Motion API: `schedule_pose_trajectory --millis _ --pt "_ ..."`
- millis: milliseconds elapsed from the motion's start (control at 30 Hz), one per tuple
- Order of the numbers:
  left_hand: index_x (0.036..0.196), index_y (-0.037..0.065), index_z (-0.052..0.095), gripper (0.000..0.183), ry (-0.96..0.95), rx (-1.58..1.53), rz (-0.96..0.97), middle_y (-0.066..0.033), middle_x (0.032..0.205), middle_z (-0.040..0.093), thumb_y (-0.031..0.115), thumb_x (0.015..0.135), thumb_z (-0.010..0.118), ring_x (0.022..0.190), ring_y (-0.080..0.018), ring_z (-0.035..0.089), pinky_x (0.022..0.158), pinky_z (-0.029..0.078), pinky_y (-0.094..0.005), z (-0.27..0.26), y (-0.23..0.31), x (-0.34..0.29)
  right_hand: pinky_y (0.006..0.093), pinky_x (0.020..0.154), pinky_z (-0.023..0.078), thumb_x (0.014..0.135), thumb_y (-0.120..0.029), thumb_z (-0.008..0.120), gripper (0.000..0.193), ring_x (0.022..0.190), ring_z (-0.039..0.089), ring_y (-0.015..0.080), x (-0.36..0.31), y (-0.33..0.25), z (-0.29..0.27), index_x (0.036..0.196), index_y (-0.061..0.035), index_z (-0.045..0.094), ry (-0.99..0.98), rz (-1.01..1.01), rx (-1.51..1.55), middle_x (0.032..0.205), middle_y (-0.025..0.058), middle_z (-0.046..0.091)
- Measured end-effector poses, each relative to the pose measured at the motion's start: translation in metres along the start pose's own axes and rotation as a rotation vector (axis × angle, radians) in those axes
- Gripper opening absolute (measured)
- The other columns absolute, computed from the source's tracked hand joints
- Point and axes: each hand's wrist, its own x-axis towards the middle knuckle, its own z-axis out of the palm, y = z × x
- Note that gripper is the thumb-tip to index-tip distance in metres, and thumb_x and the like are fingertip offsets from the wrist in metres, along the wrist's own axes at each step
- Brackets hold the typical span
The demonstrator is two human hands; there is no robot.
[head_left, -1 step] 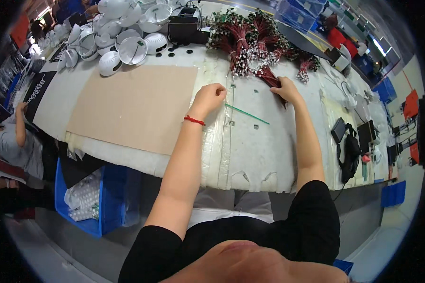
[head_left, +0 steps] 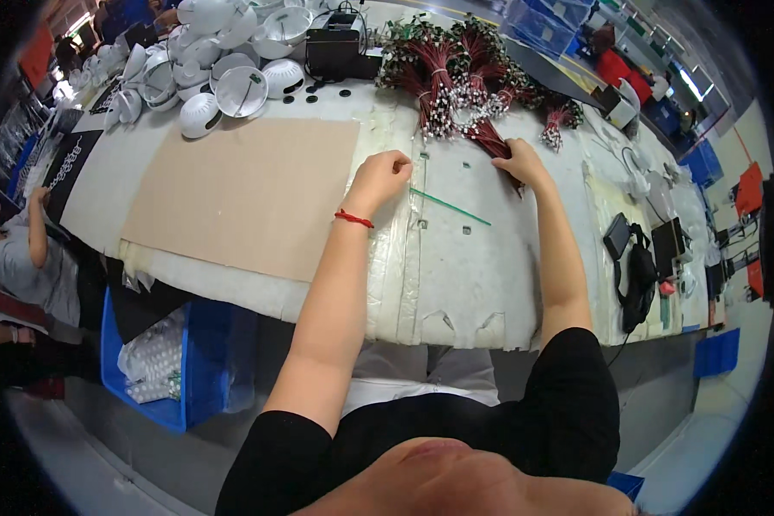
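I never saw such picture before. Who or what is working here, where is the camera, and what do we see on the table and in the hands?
No machine is working here: these are a person's two bare hands. The camera is worn on the head and looks down. Its wide fisheye lens bends straight edges near the rim. The picture's left is the person's left.

The right hand has its fingers on a bundle of red wires. The left hand is curled beside one end of a green strip; whether it holds anything, I cannot tell.

On the table there are also a brown sheet, white shells at the far left, and more wire bundles at the back.
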Motion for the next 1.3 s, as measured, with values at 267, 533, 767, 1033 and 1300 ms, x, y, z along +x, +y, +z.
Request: schedule_pose_trajectory --millis 267,533,767,1033,1300 --pt "0.097 0.001 0.063 0.026 -0.059 0.013 -0.027 -0.0129 0.091 0.066 0.021 0.083 0.057 0.08 -0.0219 0.062 0.073 0.048 -0.031 -0.002 -0.004 0.001 0.0409 0.071 0.048 0.058 -0.03 0.069 0.043 0.078 0.061 0.0377 0.011 -0.034 -0.01 0.081 0.0061 0.063 -0.165 0.139 -0.079 0.085 0.0264 0.062" --pt "0.096 0.0 0.063 0.026 -0.064 -0.005 0.004 -0.0134 0.091 0.066 0.022 0.083 0.057 0.081 -0.0221 0.062 0.073 0.048 -0.0314 -0.001 -0.008 0.004 0.0418 0.074 0.05 0.061 -0.024 0.065 0.038 0.081 0.063 0.0359 0.006 -0.047 0.002 0.087 0.0035 0.063 -0.066 0.238 -0.139 0.089 0.0239 0.063" --pt "0.098 0.0 0.063 0.028 -0.082 -0.025 0.015 -0.0139 0.092 0.066 0.023 0.083 0.057 0.082 -0.0225 0.062 0.075 0.048 -0.0315 -0.001 -0.006 0.005 0.0392 0.069 0.048 0.064 -0.024 0.062 0.034 0.077 0.063 0.0309 0.004 -0.019 0.007 0.081 0.005 0.061 0.056 0.263 0.1 0.082 0.0207 0.064" --pt "0.095 0.001 0.064 0.026 -0.105 -0.155 0.039 -0.0131 0.09 0.066 0.023 0.082 0.059 0.082 -0.0216 0.063 0.075 0.049 -0.0316 0.006 -0.013 0.009 0.0298 0.051 0.04 0.068 -0.018 0.058 0.026 0.056 0.049 0.0135 -0.015 -0.033 -0.042 0.084 0.0019 0.055 0.012 0.217 0.499 0.065 0.0033 0.053" --pt "0.092 0.003 0.065 0.027 -0.039 -0.007 0.084 -0.0158 0.089 0.065 0.026 0.08 0.057 0.083 -0.028 0.063 0.075 0.049 -0.0345 0.001 -0.003 0.001 0.0385 0.062 0.043 0.067 -0.014 0.056 0.031 0.066 0.052 0.0245 -0.026 -0.032 -0.055 0.091 0.0031 0.047 -0.084 0.065 0.083 0.073 0.0161 0.054"
